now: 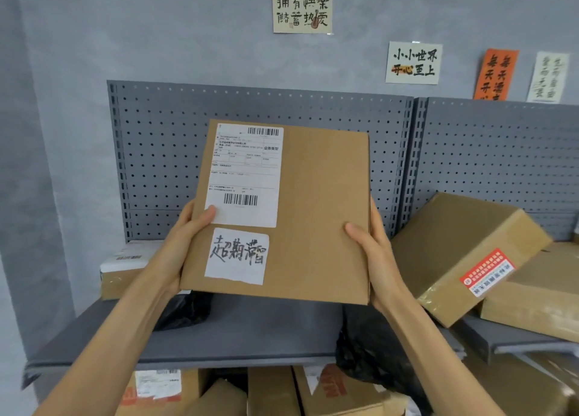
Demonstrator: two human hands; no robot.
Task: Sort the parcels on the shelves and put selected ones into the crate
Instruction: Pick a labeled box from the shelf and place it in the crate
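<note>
I hold a flat brown cardboard parcel (316, 215) upright in front of the grey shelf (238, 337), its face toward me. It carries a white shipping label with barcodes at its upper left and a white sticker with handwritten characters below that. My left hand (185, 243) grips its left edge, thumb on the label. My right hand (372, 252) grips its right edge, thumb on the front. No crate is in view.
A tilted brown box (463, 252) with a red sticker leans on another box at the right. A box with a white label (125, 268) sits at the left. Black plastic bags (372, 350) lie on the shelf. More boxes (272, 393) fill the shelf below. A pegboard (163, 152) backs the shelf.
</note>
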